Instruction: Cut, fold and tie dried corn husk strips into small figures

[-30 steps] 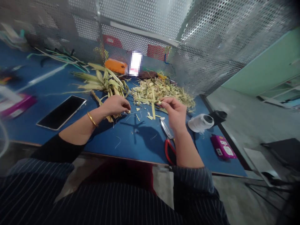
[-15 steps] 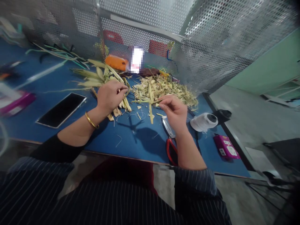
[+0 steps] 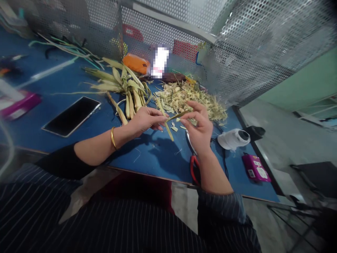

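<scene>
Between my two hands is a small cross-shaped piece of pale green dried leaf strips [image 3: 169, 132]. My left hand [image 3: 149, 121], with a gold bangle on its wrist, pinches the piece near the crossing. The fingers of my right hand [image 3: 198, 123] close on the strip's right-hand end. Behind my left hand lies a bundle of dried husks [image 3: 135, 100]. A heap of shredded plant bits [image 3: 184, 93] is just beyond my right hand. Red-handled scissors [image 3: 194, 168] lie partly hidden under my right wrist.
A black phone [image 3: 71, 116] lies at the left on the blue table [image 3: 147, 165]. White thread cone [image 3: 233, 139] and purple packet [image 3: 256, 168] are at the right. An orange pouch [image 3: 136, 64], a lit screen [image 3: 160, 62] and a perforated metal screen [image 3: 168, 21] stand behind.
My left hand has come right and down from the husk bundle and taken hold of the crossed strips. The crossed piece is now tilted. The view has shifted slightly.
</scene>
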`<action>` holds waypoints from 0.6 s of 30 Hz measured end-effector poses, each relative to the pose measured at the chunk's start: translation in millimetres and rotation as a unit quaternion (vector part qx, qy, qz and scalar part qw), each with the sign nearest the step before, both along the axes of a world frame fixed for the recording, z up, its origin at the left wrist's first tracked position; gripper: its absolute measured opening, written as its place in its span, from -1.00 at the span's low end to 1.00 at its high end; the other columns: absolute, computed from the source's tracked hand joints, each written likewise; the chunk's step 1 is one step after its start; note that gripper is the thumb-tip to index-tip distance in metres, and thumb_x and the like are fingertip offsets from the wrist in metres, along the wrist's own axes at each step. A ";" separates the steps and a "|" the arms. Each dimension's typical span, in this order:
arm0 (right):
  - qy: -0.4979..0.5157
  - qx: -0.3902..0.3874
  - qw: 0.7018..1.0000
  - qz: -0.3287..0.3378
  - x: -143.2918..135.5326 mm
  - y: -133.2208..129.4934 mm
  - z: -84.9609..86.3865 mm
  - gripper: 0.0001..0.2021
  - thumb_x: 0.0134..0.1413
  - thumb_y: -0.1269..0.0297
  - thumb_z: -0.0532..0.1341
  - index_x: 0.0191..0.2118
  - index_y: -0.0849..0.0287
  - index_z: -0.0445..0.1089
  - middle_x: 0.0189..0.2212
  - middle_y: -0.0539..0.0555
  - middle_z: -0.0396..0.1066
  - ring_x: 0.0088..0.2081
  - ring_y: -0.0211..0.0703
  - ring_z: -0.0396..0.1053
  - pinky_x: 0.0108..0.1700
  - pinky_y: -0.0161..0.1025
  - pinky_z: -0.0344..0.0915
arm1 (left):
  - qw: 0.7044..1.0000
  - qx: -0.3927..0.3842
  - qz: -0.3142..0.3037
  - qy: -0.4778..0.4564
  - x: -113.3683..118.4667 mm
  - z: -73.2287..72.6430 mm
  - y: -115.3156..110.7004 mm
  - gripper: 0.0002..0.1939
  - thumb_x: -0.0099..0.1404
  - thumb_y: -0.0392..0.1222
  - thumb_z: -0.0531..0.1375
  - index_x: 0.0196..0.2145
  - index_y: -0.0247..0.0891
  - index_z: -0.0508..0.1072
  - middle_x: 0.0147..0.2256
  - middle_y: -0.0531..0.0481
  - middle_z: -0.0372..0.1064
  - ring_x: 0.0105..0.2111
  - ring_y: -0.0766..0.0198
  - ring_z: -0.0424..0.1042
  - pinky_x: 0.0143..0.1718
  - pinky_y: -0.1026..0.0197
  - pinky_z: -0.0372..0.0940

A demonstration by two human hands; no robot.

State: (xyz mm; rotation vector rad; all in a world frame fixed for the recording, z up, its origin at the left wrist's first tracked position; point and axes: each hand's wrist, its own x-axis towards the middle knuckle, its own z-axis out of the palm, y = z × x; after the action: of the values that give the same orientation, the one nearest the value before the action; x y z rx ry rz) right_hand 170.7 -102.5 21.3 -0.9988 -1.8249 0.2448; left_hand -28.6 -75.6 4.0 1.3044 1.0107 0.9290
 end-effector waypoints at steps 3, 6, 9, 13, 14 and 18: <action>-0.049 0.014 0.999 -0.009 -4.3 -0.9 -3.0 -0.88 0.14 0.21 0.22 -0.38 0.07 0.43 0.09 0.08 0.33 0.19 0.04 0.24 0.22 0.13 0.16 | 1.000 0.008 -0.013 0.000 2.9 0.8 -3.3 -0.76 0.11 -0.08 0.32 -0.37 -0.34 0.56 -0.41 -0.06 0.53 -0.55 0.38 0.48 -0.53 0.36 0.27; -0.106 0.041 0.993 0.006 -6.5 2.6 -10.0 -0.89 0.13 0.21 0.23 -0.39 0.07 0.43 0.07 0.08 0.35 0.21 0.06 0.22 0.23 0.15 0.13 | 0.998 0.007 -0.059 -0.001 3.9 1.3 -5.8 -0.77 0.15 -0.07 0.29 -0.40 -0.34 0.52 -0.50 -0.02 0.49 -0.52 0.35 0.50 -0.51 0.37 0.29; -0.122 0.052 0.991 0.004 -5.7 6.5 -15.1 -0.91 0.11 0.22 0.26 -0.39 0.06 0.43 0.06 0.09 0.37 0.21 0.06 0.21 0.24 0.15 0.11 | 0.997 0.010 -0.079 0.003 3.6 1.0 -6.5 -0.74 0.18 -0.04 0.27 -0.40 -0.34 0.51 -0.55 0.00 0.46 -0.51 0.34 0.51 -0.47 0.36 0.32; -0.098 0.022 0.995 -0.003 -5.4 6.8 -15.9 -0.88 0.06 0.18 0.29 -0.42 0.07 0.42 0.03 0.09 0.39 0.19 0.06 0.24 0.22 0.16 0.13 | 0.997 0.015 -0.076 0.021 3.3 0.6 -6.1 -0.75 0.18 -0.05 0.26 -0.38 -0.34 0.52 -0.52 -0.04 0.49 -0.52 0.35 0.50 -0.48 0.36 0.31; -0.087 0.012 0.996 -0.003 -5.9 6.4 -15.6 -0.86 0.05 0.16 0.30 -0.43 0.08 0.42 0.02 0.09 0.40 0.17 0.06 0.25 0.21 0.16 0.14 | 0.997 0.014 -0.075 0.022 3.4 0.8 -6.1 -0.75 0.18 -0.05 0.26 -0.37 -0.34 0.53 -0.52 -0.04 0.49 -0.52 0.35 0.50 -0.48 0.36 0.32; -0.050 -0.027 0.998 0.000 -7.4 5.2 -14.8 -0.83 0.02 0.16 0.31 -0.46 0.10 0.41 -0.01 0.11 0.43 0.13 0.05 0.29 0.19 0.13 0.17 | 0.997 0.003 -0.078 0.011 3.7 3.7 -7.8 -0.70 0.16 -0.01 0.27 -0.34 -0.34 0.55 -0.52 -0.05 0.50 -0.50 0.30 0.52 -0.46 0.32 0.35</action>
State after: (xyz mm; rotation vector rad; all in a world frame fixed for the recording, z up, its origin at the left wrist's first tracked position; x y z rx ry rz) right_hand 163.3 -97.3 6.5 -1.0663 -1.9165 0.2495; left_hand -24.9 -83.3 7.7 1.3796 0.9083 0.8003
